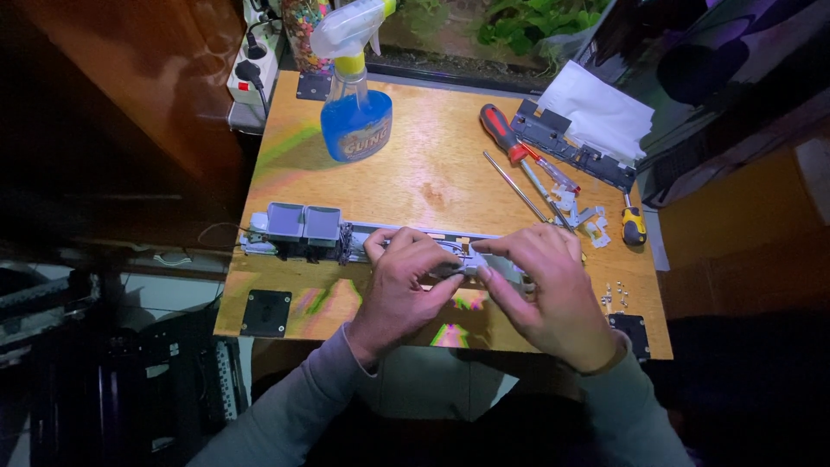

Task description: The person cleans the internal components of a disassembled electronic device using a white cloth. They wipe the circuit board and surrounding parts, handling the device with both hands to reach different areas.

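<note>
So, landmark is the long grey assembly (346, 242) lying crosswise on the wooden counter (432, 173), toward its near edge. Both hands sit on its right half and hide it. Left hand (405, 275) is curled over the middle, fingers bent down on it; right hand (540, 281) beside it, fingertips pressing or pinching a small grey part at the strip. Thumbs nearly meet. Can't tell what exactly is gripped: fingers cover it. Grey sleeves run off the bottom edge.

Left end of the assembly is clear: two square grey caps (303, 223) side by side, thin wires trailing off the end.

Nearer than the assembly, at the counter's near-left corner: black square plate (266, 312). A similar one at the near-right corner, half behind the right wrist. Right of the assembly: small loose screws (616, 297), too small to count.

Beyond it, right: red-handled screwdriver (510, 143), a thin metal rod, small white clips, yellow-black stubby driver (634, 225). Further: dark bracket strip under white paper (601, 112). Beyond, left: blue-liquid spray bottle (354, 104), top cut off. Surroundings too dark to read.
</note>
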